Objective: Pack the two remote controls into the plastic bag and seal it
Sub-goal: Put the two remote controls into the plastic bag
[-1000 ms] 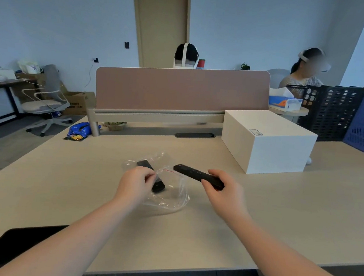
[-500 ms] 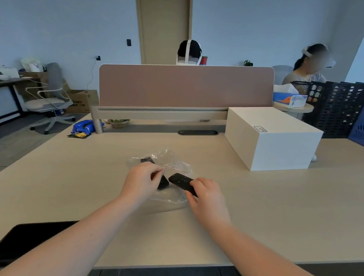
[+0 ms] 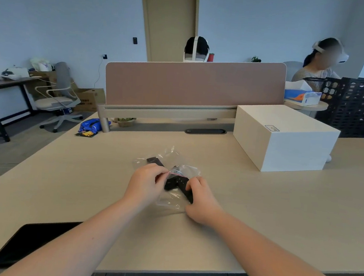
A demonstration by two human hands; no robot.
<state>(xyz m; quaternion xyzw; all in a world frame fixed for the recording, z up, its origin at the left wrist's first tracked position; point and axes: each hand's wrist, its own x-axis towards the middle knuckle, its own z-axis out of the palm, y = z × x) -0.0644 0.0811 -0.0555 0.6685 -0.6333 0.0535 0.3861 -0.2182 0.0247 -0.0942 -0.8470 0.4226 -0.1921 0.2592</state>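
A clear plastic bag [image 3: 173, 200] with a red zip strip lies on the beige desk [image 3: 258, 209] in front of me. One black remote [image 3: 155, 160] lies inside it, its far end showing beyond my left hand [image 3: 146, 184]. That hand pinches the bag's mouth at the red strip. My right hand [image 3: 201, 201] grips the second black remote [image 3: 180, 186], which sits partly inside the bag's opening, crossing the first one.
A white box [image 3: 285, 137] stands at the right back of the desk. A black tablet [image 3: 31, 241] lies at the near left edge. A pink divider [image 3: 194, 84] closes the desk's far side, with two people seated beyond it. Blue packets [image 3: 91, 126] lie far left.
My right hand has carried the second remote leftward from outside the bag into its opening. My left hand has stayed on the bag's mouth.
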